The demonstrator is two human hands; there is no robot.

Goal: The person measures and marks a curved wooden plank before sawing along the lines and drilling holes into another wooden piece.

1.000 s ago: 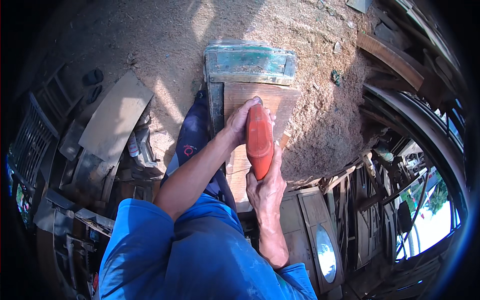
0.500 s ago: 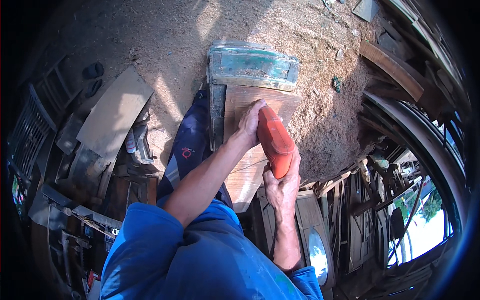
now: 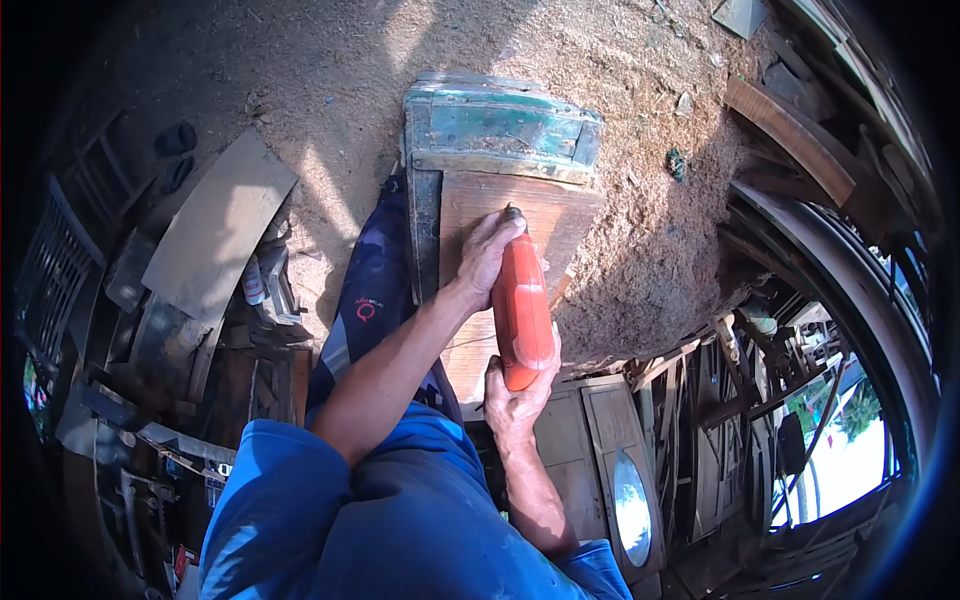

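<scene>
A red-orange power drill [image 3: 523,300] points away from me over a brown wooden board [image 3: 475,205], its dark metal nose showing at the far end. My left hand [image 3: 484,258] is wrapped round the front of the drill body. At the rear, my right hand [image 3: 521,398] is closed round the grip, which is mostly hidden under the body. The board lies on a worn wooden stand with faded green paint [image 3: 500,130]. Whether the drill's tip touches the board cannot be seen.
Sawdust and shavings [image 3: 640,260] cover the ground beyond and right of the stand. A wide flat panel [image 3: 220,225] leans among wood pieces at left, near a pair of dark sandals [image 3: 176,155]. Stacked timber [image 3: 790,130] and a panel with an oval mirror [image 3: 633,510] stand at right.
The drill has swung from slanting to nearly straight ahead, its rear moving left and toward me. Both hands have gone with it, still holding on. The drill's nose now shows.
</scene>
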